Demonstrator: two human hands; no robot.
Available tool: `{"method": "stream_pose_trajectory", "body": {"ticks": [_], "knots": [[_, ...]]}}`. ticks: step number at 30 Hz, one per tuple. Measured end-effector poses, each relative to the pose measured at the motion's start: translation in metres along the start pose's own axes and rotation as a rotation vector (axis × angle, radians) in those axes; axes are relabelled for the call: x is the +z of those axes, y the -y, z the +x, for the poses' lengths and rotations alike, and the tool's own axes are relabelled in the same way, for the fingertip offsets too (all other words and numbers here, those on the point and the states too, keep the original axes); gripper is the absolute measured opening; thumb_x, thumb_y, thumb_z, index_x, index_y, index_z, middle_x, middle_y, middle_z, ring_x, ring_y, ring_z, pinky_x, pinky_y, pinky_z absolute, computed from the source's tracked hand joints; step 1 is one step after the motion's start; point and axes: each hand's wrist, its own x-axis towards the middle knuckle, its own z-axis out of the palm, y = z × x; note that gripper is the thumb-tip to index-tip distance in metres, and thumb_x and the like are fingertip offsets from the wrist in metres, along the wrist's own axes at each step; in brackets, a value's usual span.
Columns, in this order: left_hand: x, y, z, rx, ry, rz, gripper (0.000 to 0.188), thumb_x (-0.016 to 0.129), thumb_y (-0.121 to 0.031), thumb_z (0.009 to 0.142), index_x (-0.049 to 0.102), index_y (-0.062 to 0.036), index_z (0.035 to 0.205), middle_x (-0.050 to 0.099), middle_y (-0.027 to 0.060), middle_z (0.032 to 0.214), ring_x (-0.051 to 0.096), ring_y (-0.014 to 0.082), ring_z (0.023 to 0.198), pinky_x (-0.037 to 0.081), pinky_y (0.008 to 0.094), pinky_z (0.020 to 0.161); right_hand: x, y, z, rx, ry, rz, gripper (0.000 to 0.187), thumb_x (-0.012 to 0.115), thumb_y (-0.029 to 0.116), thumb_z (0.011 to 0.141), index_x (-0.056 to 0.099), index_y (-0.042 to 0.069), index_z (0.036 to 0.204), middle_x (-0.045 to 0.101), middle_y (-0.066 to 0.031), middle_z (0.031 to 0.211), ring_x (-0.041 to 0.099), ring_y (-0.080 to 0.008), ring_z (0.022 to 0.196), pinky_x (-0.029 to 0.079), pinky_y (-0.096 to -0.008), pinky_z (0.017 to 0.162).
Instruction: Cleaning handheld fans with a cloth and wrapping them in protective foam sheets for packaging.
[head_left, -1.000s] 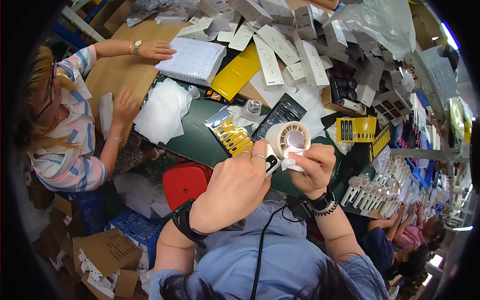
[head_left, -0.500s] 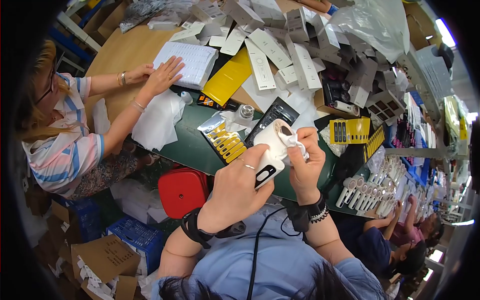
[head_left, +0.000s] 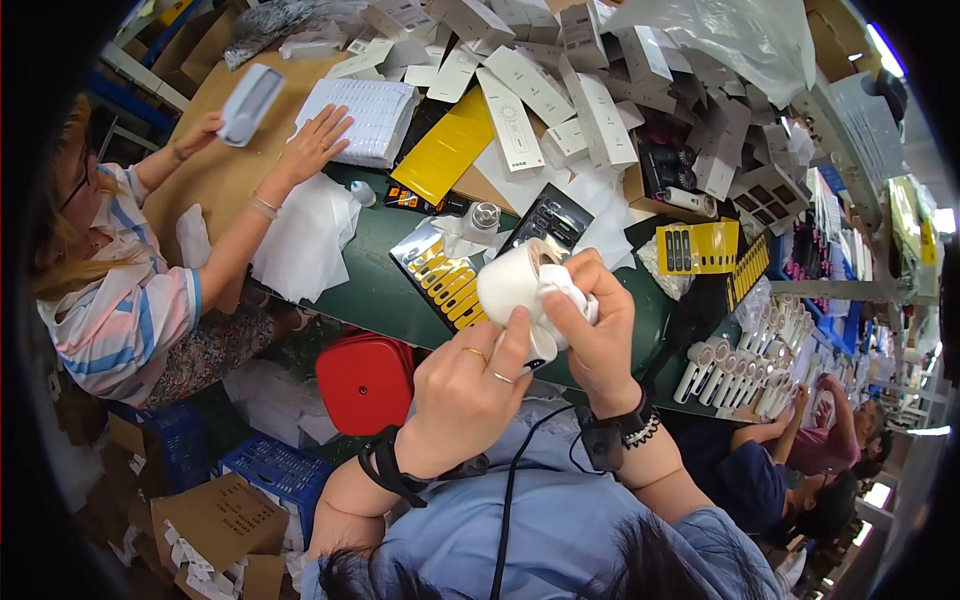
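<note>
In front of my chest I hold a white handheld device with a round, hollow head (head_left: 508,284). My left hand (head_left: 455,395) is closed around its lower body, thumb against the head. My right hand (head_left: 605,335) pinches a crumpled white cloth (head_left: 574,296) and presses it to the rim of the head. Fingers hide much of the handle. Just beyond, on the green table (head_left: 385,262), lie a sheet of yellow stickers (head_left: 448,285) and a sheet of black stickers (head_left: 553,218). A small metal-topped bottle (head_left: 485,217) stands near them, white tissue at its side.
White boxes (head_left: 512,120) are heaped at the back. Similar white devices (head_left: 728,375) stand in rows at right. A co-worker at left lifts a white tray (head_left: 250,104), other hand on a white stack (head_left: 368,125). A red stool (head_left: 365,388) sits below the table edge.
The device has turned in my hands; its dark handle panel, visible before, is now mostly hidden. The cloth remains at the head. The co-worker's far hand has raised a white tray.
</note>
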Motion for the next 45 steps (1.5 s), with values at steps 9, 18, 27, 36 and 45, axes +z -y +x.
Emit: {"method": "stream_pose_trajectory", "body": {"ticks": [9, 18, 27, 36, 45], "knots": [[-0.002, 0.006, -0.007, -0.081, -0.06, -0.362, 0.067, 0.074, -0.006, 0.056, 0.051, -0.002, 0.119, 0.056, 0.0108, 0.081, 0.06, 0.0258, 0.067, 0.049, 0.0331, 0.056, -0.016, -0.007, 0.0, -0.105, 0.114, 0.073, 0.014, 0.066, 0.002, 0.076, 0.053, 0.004, 0.074, 0.048, -0.0039, 0.09, 0.044, -0.0095, 0.082, 0.036, -0.0223, 0.075], [0.007, 0.008, -0.004, -0.039, -0.031, -0.097, 0.06, 0.072, -0.005, 0.058, 0.052, -0.002, 0.114, 0.058, 0.012, 0.079, 0.06, 0.0277, 0.067, 0.049, 0.035, 0.056, -0.002, -0.019, 0.002, -0.032, 0.035, 0.102, 0.007, 0.062, 0.003, 0.08, 0.055, 0.003, 0.078, 0.05, -0.0049, 0.093, 0.046, -0.0097, 0.084, 0.036, -0.022, 0.078], [0.027, 0.02, -0.005, -0.432, 0.014, -0.699, 0.048, 0.07, -0.005, 0.068, 0.049, -0.0019, 0.111, 0.062, 0.0129, 0.085, 0.064, 0.0211, 0.074, 0.051, 0.0289, 0.065, -0.045, -0.059, -0.011, 0.161, -0.202, 0.536, 0.009, 0.059, 0.0, 0.082, 0.055, 0.002, 0.09, 0.056, -0.0084, 0.104, 0.055, -0.0144, 0.088, 0.044, -0.0263, 0.078], [0.03, 0.023, -0.006, -0.375, 0.068, -0.675, 0.051, 0.071, 0.001, 0.067, 0.044, -0.0004, 0.11, 0.06, 0.0088, 0.093, 0.06, 0.0114, 0.085, 0.049, 0.0253, 0.073, -0.07, -0.041, -0.023, 0.131, -0.198, 0.271, 0.021, 0.06, -0.001, 0.078, 0.061, 0.005, 0.099, 0.056, -0.0113, 0.111, 0.057, -0.0189, 0.091, 0.047, -0.0322, 0.081], [0.018, 0.026, -0.003, -0.253, 0.068, -0.42, 0.045, 0.072, -0.006, 0.062, 0.049, 0.0, 0.1, 0.06, 0.0135, 0.079, 0.064, 0.0276, 0.067, 0.051, 0.0331, 0.057, -0.016, -0.007, 0.028, -0.229, 0.423, -0.35, 0.037, 0.058, -0.004, 0.07, 0.066, 0.008, 0.105, 0.053, -0.0099, 0.106, 0.051, -0.0227, 0.1, 0.041, -0.0318, 0.086]]}}
